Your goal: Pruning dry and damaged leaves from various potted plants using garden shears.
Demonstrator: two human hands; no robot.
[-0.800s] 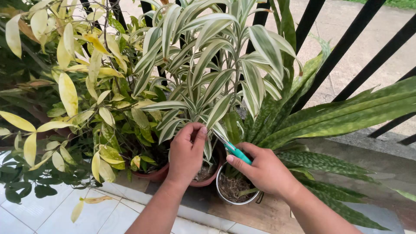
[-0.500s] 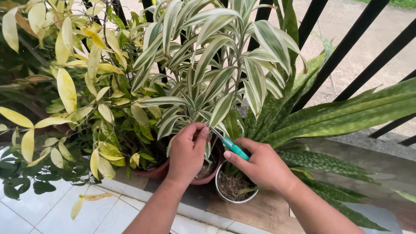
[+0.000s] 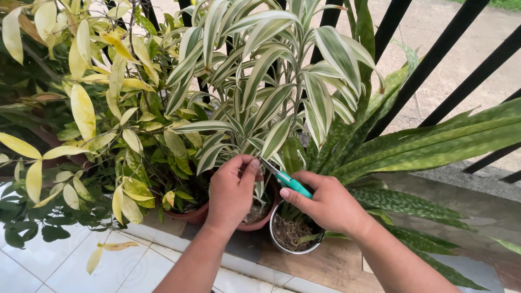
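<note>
Head view looks down on two bare hands working low among potted plants beside a black railing [image 3: 434,54]. Left hand [image 3: 232,190] is curled into a loose fist with thumb and forefinger pinched together near the base of the striped plant [image 3: 255,81], whose long green-and-cream leaves fan upward and outward; what exactly sits between the fingertips is hard to make out, though it looks like a thin leaf or stem of that plant. Right hand [image 3: 328,205] is closed around the teal-handled scissors [image 3: 286,180], whose handle runs out from between thumb and forefinger, the slim blades pointing up and to the left and ending just beside the left thumb. The striped plant grows from a reddish-brown pot [image 3: 255,221] just under the left hand. Touching that pot on its right stands a grey pot [image 3: 287,247] filled with dry roots and debris, lying below the right hand; from it rise broad mottled green leaves [image 3: 434,144] that stretch toward the right edge. To the left a shrub with yellow and green leaves [image 3: 81,108] crowds against the striped plant. Pots rest on a worn ledge [image 3: 325,266], with white floor tiles [image 3: 43,266] at lower left.
</note>
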